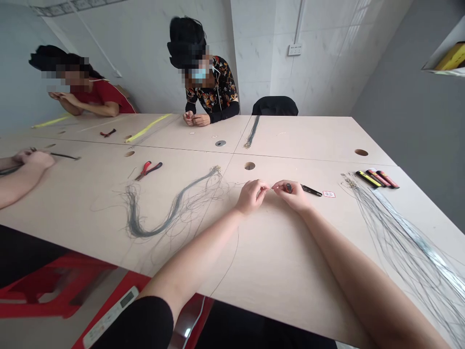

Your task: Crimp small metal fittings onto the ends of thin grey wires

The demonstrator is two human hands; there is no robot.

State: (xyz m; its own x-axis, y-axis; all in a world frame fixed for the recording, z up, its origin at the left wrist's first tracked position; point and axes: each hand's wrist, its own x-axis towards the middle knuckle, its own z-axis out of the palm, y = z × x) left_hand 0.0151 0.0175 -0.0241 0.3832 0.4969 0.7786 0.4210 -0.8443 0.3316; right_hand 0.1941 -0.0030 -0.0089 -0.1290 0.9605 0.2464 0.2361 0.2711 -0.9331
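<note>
As the two hands meet above the worktop [276, 257], the fingers of the left hand [250, 197] are pressed together on a fine dark strand [271, 188], too thin to follow clearly between the hands. The fingers of the right hand [292, 195] are curled closed around a small dark object [288, 188], and the exact grip is hard to make out at this size. Just beyond those right-hand fingers lies a slim black tool [311, 190], with a small red-edged label [329, 194] a little further on. To the left of the fingers sprawls a loose bundle of grey strands [170, 208], with red-handled pliers [148, 170] beyond it. Well to the right of the fingers, another long bundle of strands [399, 237] fans out beside three marker pens [378, 178]. Far ahead of the fingers, two seated people work at the same worktop, and a third person's hand [32, 157] rests well to the left
</note>
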